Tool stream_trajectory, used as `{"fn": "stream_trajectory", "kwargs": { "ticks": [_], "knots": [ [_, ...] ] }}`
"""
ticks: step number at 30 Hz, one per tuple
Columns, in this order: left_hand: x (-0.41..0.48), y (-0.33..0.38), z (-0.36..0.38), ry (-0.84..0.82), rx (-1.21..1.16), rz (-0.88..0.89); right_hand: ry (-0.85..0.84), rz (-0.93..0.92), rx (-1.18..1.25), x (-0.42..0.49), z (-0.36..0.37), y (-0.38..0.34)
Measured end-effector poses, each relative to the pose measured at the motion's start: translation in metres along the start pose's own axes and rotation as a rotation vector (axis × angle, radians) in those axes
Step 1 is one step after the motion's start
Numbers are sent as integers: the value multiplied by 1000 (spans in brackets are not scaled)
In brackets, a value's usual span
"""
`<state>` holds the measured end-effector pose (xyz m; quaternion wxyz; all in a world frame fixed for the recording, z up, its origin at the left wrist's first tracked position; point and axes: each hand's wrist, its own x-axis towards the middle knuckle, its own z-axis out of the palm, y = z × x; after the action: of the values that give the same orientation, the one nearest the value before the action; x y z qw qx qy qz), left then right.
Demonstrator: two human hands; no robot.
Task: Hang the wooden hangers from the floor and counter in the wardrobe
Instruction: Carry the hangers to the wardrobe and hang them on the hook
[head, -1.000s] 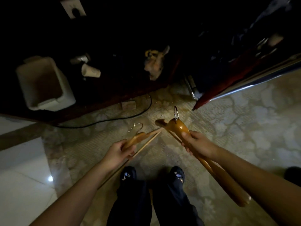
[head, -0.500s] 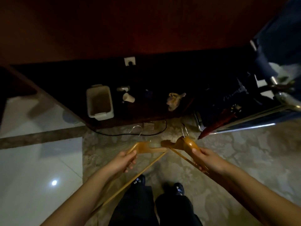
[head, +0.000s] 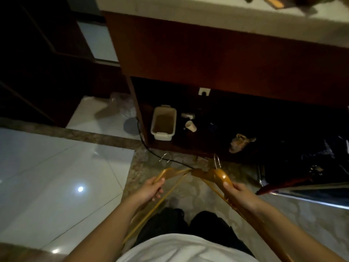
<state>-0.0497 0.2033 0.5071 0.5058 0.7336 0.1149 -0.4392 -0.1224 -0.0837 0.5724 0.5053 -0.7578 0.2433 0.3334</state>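
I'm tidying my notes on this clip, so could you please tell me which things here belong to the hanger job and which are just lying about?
Belonging to the job:
left hand, gripping the left hanger
right hand, gripping the right hanger
counter top

Just lying about:
beige bin
paper cup
black cable
crumpled bag
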Motion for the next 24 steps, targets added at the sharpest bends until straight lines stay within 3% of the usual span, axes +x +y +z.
{"fn": "stream_trajectory", "kwargs": {
  "ticks": [11,20,24],
  "knots": [
    [-26,-48,-17,300,-361,-136,-152,29,-250,68,22,-39],
    [-35,-76,19,595,-515,-326,-336,80,-488,140,-15,-68],
    [-37,-69,51,680,-694,-321,-386,85,-620,175,-36,-76]
  ]
}}
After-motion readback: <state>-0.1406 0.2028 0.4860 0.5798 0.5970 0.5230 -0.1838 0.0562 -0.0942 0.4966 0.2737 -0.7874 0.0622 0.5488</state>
